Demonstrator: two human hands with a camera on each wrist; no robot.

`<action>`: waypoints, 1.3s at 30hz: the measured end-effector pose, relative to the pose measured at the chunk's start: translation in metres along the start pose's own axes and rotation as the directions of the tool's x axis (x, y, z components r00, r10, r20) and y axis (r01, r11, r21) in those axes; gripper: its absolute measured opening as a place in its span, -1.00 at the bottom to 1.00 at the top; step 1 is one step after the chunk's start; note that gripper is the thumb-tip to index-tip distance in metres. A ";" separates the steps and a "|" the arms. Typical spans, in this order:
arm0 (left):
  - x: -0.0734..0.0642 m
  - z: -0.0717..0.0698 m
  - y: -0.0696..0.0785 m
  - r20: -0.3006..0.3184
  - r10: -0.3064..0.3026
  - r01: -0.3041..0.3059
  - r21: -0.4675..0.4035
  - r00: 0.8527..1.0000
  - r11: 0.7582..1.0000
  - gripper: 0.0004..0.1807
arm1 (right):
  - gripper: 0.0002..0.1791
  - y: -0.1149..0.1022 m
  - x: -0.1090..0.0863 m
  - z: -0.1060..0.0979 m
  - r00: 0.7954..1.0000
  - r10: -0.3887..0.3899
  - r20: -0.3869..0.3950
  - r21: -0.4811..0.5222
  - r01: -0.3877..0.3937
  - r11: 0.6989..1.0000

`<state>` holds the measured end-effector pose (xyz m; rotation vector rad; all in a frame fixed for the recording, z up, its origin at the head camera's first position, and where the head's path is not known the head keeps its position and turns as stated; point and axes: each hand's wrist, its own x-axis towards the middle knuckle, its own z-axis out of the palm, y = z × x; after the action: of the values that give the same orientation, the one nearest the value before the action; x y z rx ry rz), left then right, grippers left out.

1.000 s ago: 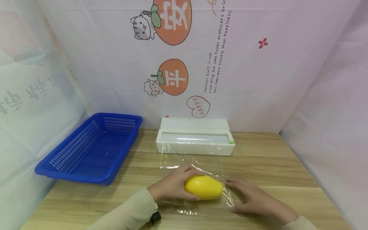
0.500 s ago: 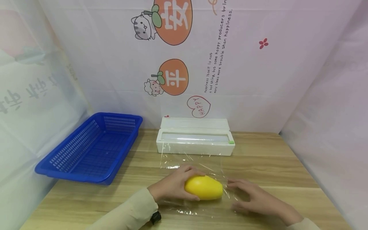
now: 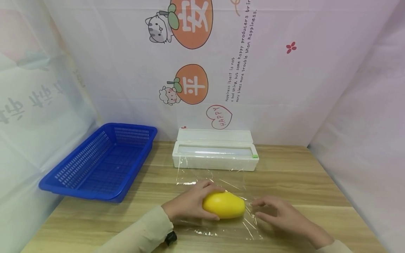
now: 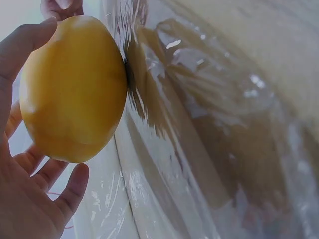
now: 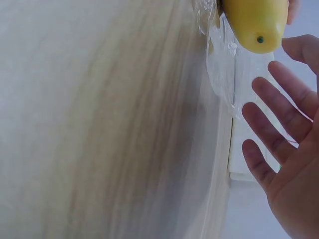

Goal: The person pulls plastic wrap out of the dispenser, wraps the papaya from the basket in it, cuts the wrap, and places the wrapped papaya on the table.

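A smooth yellow oval fruit (image 3: pixel 225 205), with a small green dot at one end in the right wrist view, lies on its side on a sheet of clear cling film (image 3: pixel 218 232). My left hand (image 3: pixel 193 203) grips its left end, thumb on the near side and fingers over the far side. In the left wrist view the fruit (image 4: pixel 75 92) sits between thumb and fingers, beside the wrinkled film (image 4: pixel 199 99). To the right, near the film's edge, is my right hand (image 3: pixel 280 215), fingers apart and holding nothing; the right wrist view shows its fingers (image 5: pixel 271 129) spread.
A white cling film box (image 3: pixel 215 162) stands behind with its lid up, and the sheet runs from it toward me. A green piece (image 3: pixel 254 156) sits at its right end. At the left is a blue plastic basket (image 3: pixel 133 168). Printed cloth surrounds the wooden table (image 3: pixel 297 175).
My right hand has drawn back slightly to the right from the film's edge, its thumb and fingers coming closer together. The left hand and the fruit have stayed in place.
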<state>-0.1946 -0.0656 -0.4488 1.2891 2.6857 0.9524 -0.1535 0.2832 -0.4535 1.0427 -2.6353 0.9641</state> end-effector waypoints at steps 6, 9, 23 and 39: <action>-0.001 -0.005 -0.004 -0.009 0.015 -0.015 0.027 1.000 1.000 -0.12 | -0.78 -0.001 0.000 0.001 0.999 -0.034 0.010 0.010 0.034 0.999; -0.005 -0.011 -0.007 -0.019 0.025 -0.025 0.034 1.000 0.999 -0.16 | -0.76 -0.002 0.000 0.002 0.998 -0.046 0.035 0.024 0.045 0.999; -0.035 -0.051 -0.020 -0.048 0.115 -0.117 -0.039 0.992 0.992 -0.63 | -0.66 -0.008 -0.003 0.004 0.984 -0.057 0.168 0.050 0.049 0.998; -0.069 -0.037 -0.020 0.312 0.085 -0.014 -0.223 0.946 0.975 -0.80 | -0.67 -0.018 -0.014 0.006 0.957 0.058 0.283 0.133 -0.099 0.986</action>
<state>-0.1733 -0.1435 -0.4454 1.3378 2.2475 0.9195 -0.1302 0.2773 -0.4542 1.1931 -2.8883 1.1164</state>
